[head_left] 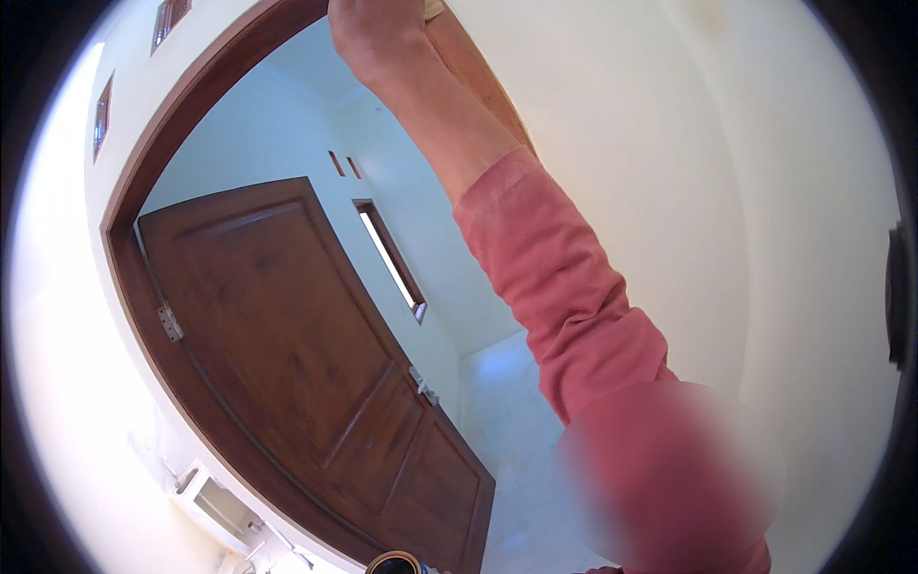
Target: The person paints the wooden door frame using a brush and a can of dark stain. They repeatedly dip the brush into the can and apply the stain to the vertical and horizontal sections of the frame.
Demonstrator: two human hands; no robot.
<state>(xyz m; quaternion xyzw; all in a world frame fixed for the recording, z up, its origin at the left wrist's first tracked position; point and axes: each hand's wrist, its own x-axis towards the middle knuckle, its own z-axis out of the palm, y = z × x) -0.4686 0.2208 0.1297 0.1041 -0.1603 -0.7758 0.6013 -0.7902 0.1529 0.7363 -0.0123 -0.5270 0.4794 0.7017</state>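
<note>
My right hand (373,33), on a raised arm in a red sleeve, is closed at the top edge against the wooden door frame (483,91). A small yellowish piece (431,10) shows beside its fingers; what exactly it grips is hard to make out. At the bottom edge an open round can (392,564) with dark contents is partly visible. Whatever holds the can is almost wholly cut off, so I cannot tell the state of my left hand.
A brown panelled door (277,335) with a metal handle stands open within the arched-looking frame. Beyond are pale blue walls, a narrow window (387,258) and a light floor (516,421). A white wall (679,172) fills the right; a white fixture (215,497) sits lower left.
</note>
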